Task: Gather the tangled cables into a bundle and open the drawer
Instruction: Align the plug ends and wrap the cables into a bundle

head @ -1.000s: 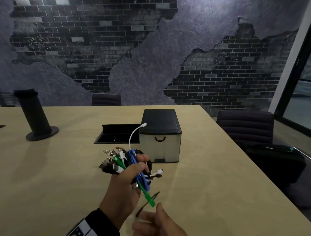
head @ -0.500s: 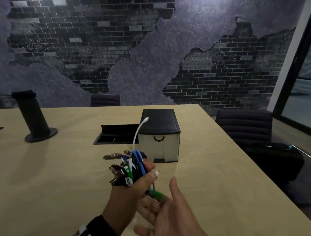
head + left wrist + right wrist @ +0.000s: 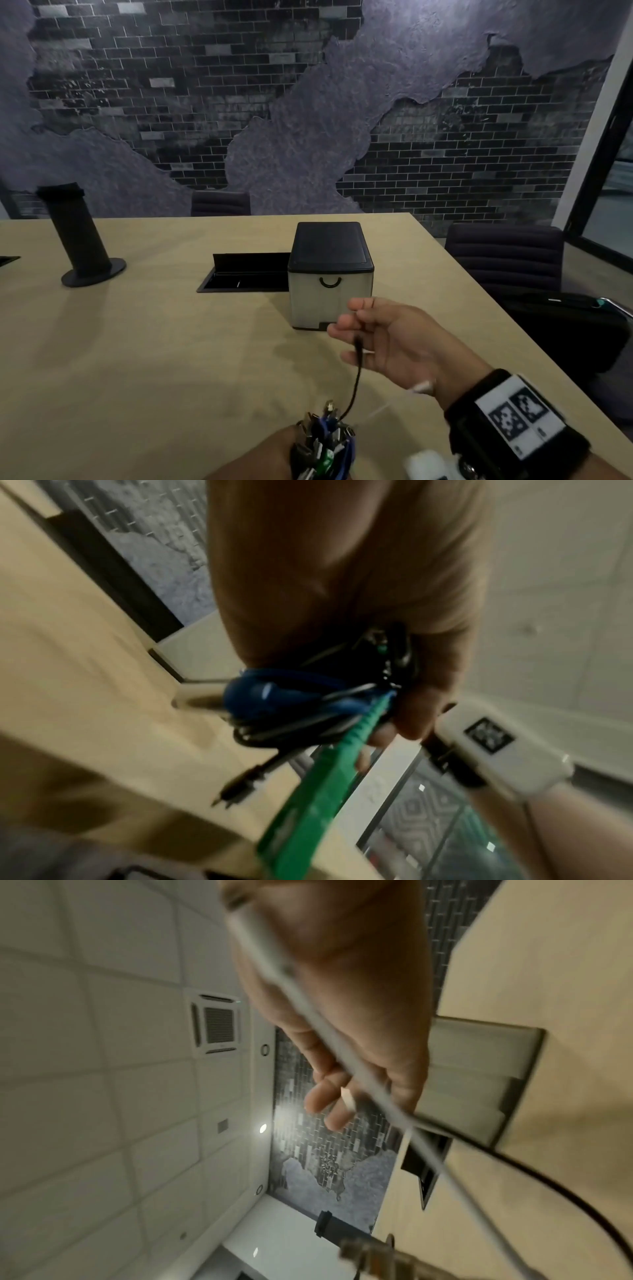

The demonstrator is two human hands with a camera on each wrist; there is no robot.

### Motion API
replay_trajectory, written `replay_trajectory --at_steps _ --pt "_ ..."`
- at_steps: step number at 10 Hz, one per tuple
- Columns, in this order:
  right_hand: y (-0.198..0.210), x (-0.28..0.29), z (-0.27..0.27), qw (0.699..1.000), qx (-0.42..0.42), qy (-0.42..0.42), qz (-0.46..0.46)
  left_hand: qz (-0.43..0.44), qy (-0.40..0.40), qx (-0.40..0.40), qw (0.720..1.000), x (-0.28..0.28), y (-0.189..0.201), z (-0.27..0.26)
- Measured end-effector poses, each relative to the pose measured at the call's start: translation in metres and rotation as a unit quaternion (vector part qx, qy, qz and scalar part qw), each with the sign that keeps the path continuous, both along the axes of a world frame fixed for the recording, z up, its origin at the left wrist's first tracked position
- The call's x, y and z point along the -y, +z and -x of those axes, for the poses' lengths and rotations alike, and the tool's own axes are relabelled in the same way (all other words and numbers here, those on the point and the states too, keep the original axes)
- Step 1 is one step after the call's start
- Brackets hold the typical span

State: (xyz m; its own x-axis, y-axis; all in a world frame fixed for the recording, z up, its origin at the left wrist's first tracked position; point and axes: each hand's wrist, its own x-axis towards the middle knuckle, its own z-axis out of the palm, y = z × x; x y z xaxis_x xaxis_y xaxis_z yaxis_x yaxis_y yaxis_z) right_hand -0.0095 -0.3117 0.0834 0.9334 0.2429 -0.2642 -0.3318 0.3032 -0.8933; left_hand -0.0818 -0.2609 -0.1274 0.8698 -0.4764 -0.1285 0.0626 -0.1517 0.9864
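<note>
My left hand (image 3: 291,455) grips the bundle of cables (image 3: 323,442) low at the near edge of the table; the left wrist view shows blue and black loops (image 3: 291,699) and a green strap (image 3: 318,799) hanging from the fist. One loose black cable end (image 3: 358,346) arcs up from the bundle in front of my right hand (image 3: 356,329). That hand hovers with relaxed fingers just short of the drawer box (image 3: 330,308), below its black handle (image 3: 330,282). The drawer is closed. A white cable (image 3: 342,1042) lies across the right palm, ungripped.
The beige table (image 3: 137,359) carries a black cylindrical post (image 3: 80,240) at the left and an open recessed hatch (image 3: 246,274) left of the box. Dark chairs (image 3: 507,260) stand along the right edge, another chair (image 3: 221,204) at the far side.
My left hand has dropped toward me with the bundle. My right hand has risen and reached forward toward the drawer box front.
</note>
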Motion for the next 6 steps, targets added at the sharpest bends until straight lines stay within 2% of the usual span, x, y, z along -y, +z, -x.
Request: replay_trajectory --at_steps 1,2,3,4,5,6 --pt "0.004 -0.01 0.021 0.986 0.079 0.035 0.142 -0.111 0.021 0.002 0.994 -0.092 0.052 -0.019" --pt "-0.005 -0.023 0.039 0.96 0.144 0.01 0.241 -0.06 0.062 0.011 0.996 -0.156 0.104 -0.02" --pt "-0.014 -0.011 0.039 0.966 0.146 -0.073 0.201 -0.016 0.096 -0.01 0.995 -0.158 0.12 -0.031" --pt "-0.029 -0.001 0.043 0.989 0.047 -0.056 0.128 0.055 0.146 -0.019 0.988 -0.158 0.131 -0.042" --pt "-0.061 -0.011 0.05 0.986 -0.133 0.074 0.063 0.122 0.177 0.002 0.977 -0.163 0.146 -0.048" --pt "-0.089 -0.022 0.048 0.966 -0.241 0.093 -0.014 0.187 0.154 0.03 0.97 -0.159 0.151 -0.045"
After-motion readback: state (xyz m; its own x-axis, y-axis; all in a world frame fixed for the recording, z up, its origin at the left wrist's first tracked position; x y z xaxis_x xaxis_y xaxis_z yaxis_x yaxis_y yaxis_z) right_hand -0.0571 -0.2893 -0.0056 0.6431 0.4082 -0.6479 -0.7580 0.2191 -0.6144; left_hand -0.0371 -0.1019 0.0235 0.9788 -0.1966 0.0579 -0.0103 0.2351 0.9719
